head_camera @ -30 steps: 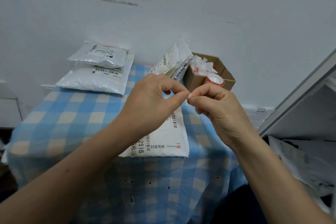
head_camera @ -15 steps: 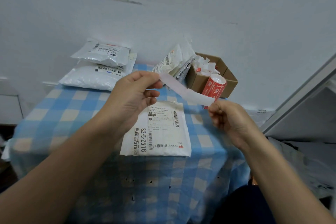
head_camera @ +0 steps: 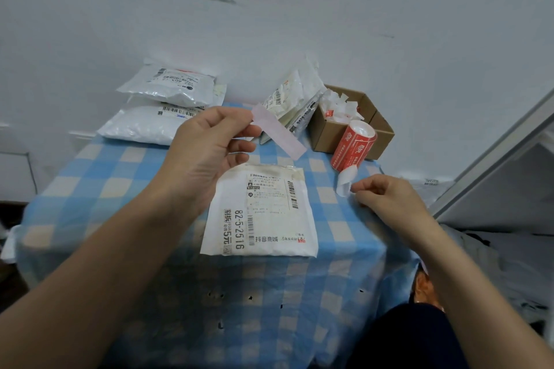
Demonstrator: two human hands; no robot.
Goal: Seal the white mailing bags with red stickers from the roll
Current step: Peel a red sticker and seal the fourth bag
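A flat white mailing bag (head_camera: 263, 213) with a printed label lies in the middle of the blue checked table (head_camera: 120, 189). My left hand (head_camera: 207, 153) is raised above the bag's far left corner, pinching one end of a pale pink sticker strip (head_camera: 280, 136) that shows its back side. The red sticker roll (head_camera: 353, 145) lies on the table in front of a cardboard box. My right hand (head_camera: 386, 198) rests on the table near the roll, fingers pinched on the white backing paper (head_camera: 344, 186) trailing from it.
Two filled white bags (head_camera: 159, 105) are stacked at the back left. Several more bags (head_camera: 293, 102) lean against the open cardboard box (head_camera: 344, 126), which holds crumpled white backing scraps. A grey slanted panel (head_camera: 494, 174) stands to the right of the table.
The strip has come off the roll: my left hand now holds it alone, higher up. My right hand has dropped to the table by the roll, holding the backing tail.
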